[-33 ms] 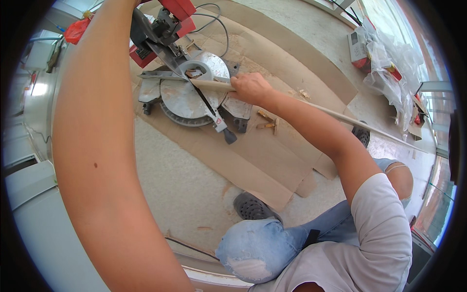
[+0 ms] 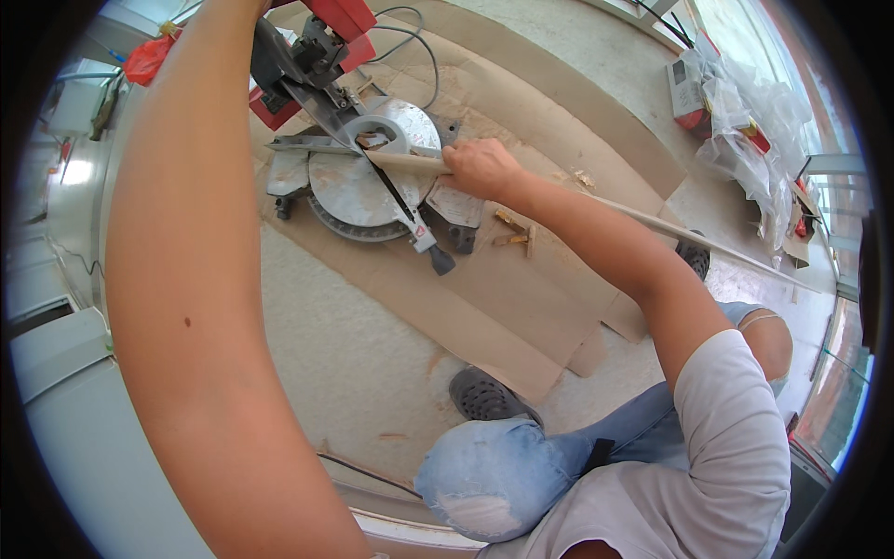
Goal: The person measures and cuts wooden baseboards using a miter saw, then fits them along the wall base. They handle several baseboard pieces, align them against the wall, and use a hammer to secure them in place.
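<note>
A long, thin wooden strip (image 2: 408, 163) lies across the round metal table (image 2: 349, 191) of a miter saw (image 2: 312, 70), its left end by the slot. My right hand (image 2: 484, 169) is closed around the strip at the right side of the saw table. Beyond my right forearm the strip runs on toward the far right. My left forearm (image 2: 191, 279) rises large along the left side toward the red top of the saw. The left hand itself is beyond the upper edge of the picture. The saw's head is raised above the table, and some wood scraps (image 2: 374, 140) sit in the opening behind the slot.
Brown cardboard sheets (image 2: 503, 307) cover the floor under the saw. Small wood offcuts (image 2: 514, 233) lie right of it. A black cable (image 2: 433, 65) curls behind. Clear plastic wrapping (image 2: 759, 140) and a box (image 2: 687, 93) are at the far right. My shoe (image 2: 489, 395) rests nearby.
</note>
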{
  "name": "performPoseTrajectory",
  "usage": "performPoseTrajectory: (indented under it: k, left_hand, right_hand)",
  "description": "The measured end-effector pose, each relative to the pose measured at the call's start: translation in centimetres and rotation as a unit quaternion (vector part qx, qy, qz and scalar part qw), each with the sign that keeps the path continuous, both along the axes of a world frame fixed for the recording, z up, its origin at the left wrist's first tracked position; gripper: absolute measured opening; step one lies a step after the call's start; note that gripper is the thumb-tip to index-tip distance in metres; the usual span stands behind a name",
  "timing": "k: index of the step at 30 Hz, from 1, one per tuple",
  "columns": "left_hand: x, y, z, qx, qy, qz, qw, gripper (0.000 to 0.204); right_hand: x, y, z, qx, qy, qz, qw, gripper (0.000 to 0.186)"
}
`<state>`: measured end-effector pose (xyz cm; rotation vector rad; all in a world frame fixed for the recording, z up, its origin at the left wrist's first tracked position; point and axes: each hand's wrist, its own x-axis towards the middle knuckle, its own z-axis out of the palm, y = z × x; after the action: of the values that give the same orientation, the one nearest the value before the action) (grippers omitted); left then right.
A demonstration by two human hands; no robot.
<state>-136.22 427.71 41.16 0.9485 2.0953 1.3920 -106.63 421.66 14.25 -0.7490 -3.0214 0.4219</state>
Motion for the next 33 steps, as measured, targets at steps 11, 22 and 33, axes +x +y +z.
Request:
performPoseTrajectory:
  k: [11, 22, 33]
  left_hand:
    - [4.1, -4.3, -0.7, 0.013, -0.023, 0.026, 0.999, 0.026]
    - [7.2, -5.4, -1.0, 0.029, -0.072, 0.016, 0.997, 0.027]
    - [2.4, -3.5, -1.7, 0.011, -0.139, -0.052, 0.989, 0.03]
  right_hand:
    - [-1.3, -0.4, 0.6, 0.009, -0.016, 0.01, 1.0, 0.023]
    - [-1.0, 0.4, 0.9, 0.005, -0.039, 0.02, 0.999, 0.028]
    - [-1.1, 0.5, 0.9, -0.038, -0.049, 0.005, 0.998, 0.029]
